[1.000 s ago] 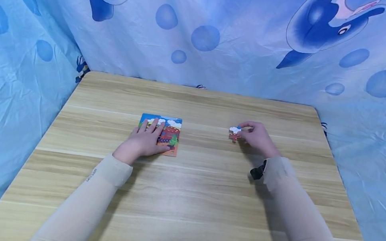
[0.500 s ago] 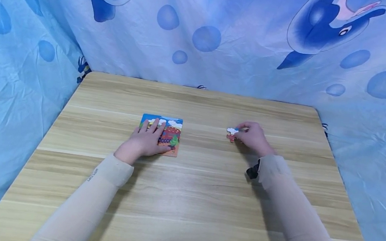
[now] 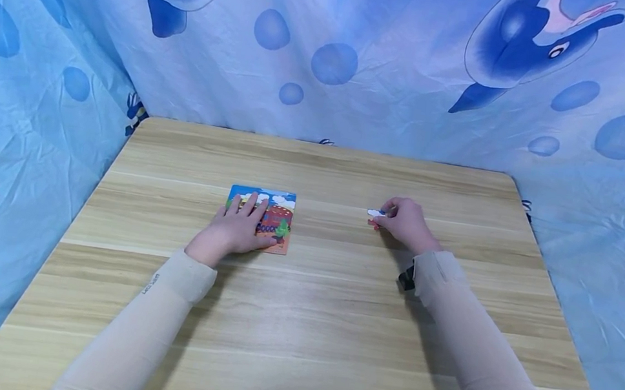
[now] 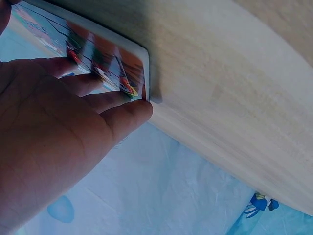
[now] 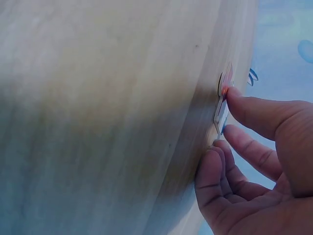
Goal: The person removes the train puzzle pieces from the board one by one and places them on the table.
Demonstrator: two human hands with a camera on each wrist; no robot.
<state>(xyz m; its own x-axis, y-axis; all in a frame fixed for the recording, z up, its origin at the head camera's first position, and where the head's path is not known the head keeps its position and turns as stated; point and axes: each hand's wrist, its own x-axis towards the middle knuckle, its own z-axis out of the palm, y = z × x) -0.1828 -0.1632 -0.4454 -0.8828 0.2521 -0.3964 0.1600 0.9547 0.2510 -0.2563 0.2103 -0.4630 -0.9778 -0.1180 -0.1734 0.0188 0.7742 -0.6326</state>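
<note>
Shifted slightly leftward over the past second: right hand (image 3: 404, 224) with small puzzle piece (image 3: 376, 213), seen now more nearly edge-on. Unmoved on picture board (image 3: 276, 214): left hand (image 3: 234, 228).

Head view: on left sleeve (image 3: 158, 306), lower left of the frame, small dark lettering near cuff, too small to read. Left hand flat with fingers spread, laid over the board just left of centre; between and beside fingers, blue sky, white clouds, red building, green plant. Well apart, right of centre, right hand with thumb and forefinger pinched on the piece, white and blue above, red below. Beneath both, wood-grain tabletop (image 3: 297, 323); behind, blue cloth (image 3: 381, 115) with cartoon dolphins.

Left wrist view: at upper left, fingers extended and touching the board's bright face, near a rounded corner; board flat on tabletop.

Right wrist view: right of centre, piece edge-on between thumb and forefinger, other fingers curled below; impossible to tell whether touching tabletop.
</note>
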